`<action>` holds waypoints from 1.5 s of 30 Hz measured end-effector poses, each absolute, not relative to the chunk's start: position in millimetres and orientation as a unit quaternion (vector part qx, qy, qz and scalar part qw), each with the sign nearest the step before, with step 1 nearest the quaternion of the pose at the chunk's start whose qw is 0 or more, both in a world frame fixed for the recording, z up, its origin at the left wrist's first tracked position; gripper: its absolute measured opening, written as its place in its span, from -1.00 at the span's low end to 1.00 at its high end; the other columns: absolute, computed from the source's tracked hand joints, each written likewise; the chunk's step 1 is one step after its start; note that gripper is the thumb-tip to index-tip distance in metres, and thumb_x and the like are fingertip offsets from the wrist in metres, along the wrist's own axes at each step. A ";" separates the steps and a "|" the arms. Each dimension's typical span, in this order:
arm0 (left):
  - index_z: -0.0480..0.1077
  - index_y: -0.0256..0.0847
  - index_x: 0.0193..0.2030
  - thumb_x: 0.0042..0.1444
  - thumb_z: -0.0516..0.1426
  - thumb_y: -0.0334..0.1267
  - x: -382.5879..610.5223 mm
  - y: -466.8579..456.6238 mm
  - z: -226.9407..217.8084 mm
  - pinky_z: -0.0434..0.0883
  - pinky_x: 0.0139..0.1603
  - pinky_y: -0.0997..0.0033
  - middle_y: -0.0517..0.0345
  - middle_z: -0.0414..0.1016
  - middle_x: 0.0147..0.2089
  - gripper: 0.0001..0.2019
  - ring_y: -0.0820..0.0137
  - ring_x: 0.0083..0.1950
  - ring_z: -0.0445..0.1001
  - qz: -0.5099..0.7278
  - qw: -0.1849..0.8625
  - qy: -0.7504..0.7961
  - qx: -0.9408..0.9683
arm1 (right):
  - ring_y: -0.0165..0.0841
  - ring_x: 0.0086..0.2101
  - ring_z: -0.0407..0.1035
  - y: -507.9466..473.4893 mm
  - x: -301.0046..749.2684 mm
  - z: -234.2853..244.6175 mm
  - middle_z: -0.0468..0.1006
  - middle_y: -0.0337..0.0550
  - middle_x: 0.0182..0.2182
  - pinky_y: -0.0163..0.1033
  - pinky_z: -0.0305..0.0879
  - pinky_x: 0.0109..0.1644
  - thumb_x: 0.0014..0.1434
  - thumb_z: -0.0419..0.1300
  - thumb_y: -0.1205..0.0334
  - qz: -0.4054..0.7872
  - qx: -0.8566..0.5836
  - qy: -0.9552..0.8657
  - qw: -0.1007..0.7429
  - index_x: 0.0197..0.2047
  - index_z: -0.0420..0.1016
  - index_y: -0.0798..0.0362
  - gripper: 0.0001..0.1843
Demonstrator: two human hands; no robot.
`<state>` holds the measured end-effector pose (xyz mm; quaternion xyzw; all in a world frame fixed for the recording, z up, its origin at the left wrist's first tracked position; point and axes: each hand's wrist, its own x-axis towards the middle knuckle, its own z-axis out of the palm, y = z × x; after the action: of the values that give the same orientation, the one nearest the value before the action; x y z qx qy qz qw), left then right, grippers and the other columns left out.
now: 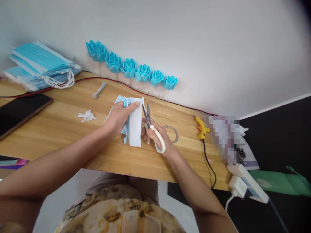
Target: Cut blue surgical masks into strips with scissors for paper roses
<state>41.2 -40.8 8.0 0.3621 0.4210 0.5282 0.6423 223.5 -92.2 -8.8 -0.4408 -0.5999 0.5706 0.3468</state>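
Observation:
My left hand (119, 117) pinches a folded pale blue and white face mask (134, 124) and holds it just above the wooden table (60, 129). My right hand (156, 137) grips white-handled scissors (152, 129). Their blades are nearly closed and point up along the mask's right edge. The two hands sit close together at the middle of the table.
A stack of blue masks (39, 66) lies at the far left, beside a dark phone (19, 111). Blue mask roses (128, 68) line the wall. White scraps (86, 116), a wire bundle (99, 90), a tape ring (172, 132), a yellow glue gun (201, 127) and a power strip (247, 183) lie around.

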 end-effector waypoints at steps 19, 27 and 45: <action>0.35 -0.21 -0.52 -0.02 0.33 -0.12 49.9 -53.4 9.1 0.26 -0.56 0.53 0.27 0.37 -0.55 -0.71 0.50 -0.54 0.30 0.465 0.579 0.433 0.511 | -0.40 -0.51 0.27 -96.8 215.0 5.0 0.38 -0.27 -0.49 -0.24 0.23 -0.41 0.15 0.18 -0.41 0.496 -0.477 -0.608 0.396 -0.28 0.36 -0.02 -0.43; 0.42 -0.21 -0.49 -0.03 0.32 -0.14 49.8 -53.1 9.1 0.34 -0.58 0.49 0.20 0.48 -0.54 -0.77 0.43 -0.56 0.38 0.435 0.625 0.417 0.496 | -0.42 -0.52 0.27 -97.8 215.6 5.7 0.37 -0.29 -0.51 -0.25 0.24 -0.44 0.13 0.17 -0.45 0.482 -0.476 -0.613 0.407 -0.29 0.38 -0.03 -0.41; 0.42 -0.25 -0.46 0.05 0.31 -0.17 47.0 -51.3 6.2 0.40 -0.56 0.51 0.20 0.49 -0.54 -0.77 0.45 -0.55 0.42 0.417 0.642 0.400 0.504 | -0.46 -0.61 0.29 -95.5 216.6 -7.5 0.36 -0.34 -0.60 -0.32 0.20 -0.59 0.10 0.22 -0.41 0.523 -0.463 -0.574 0.426 -0.35 0.36 -0.01 -0.42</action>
<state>47.0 -51.3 6.2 0.5039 0.3998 0.4167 0.6424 216.6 -95.5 -7.5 -0.4633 -0.5745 0.5234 0.4258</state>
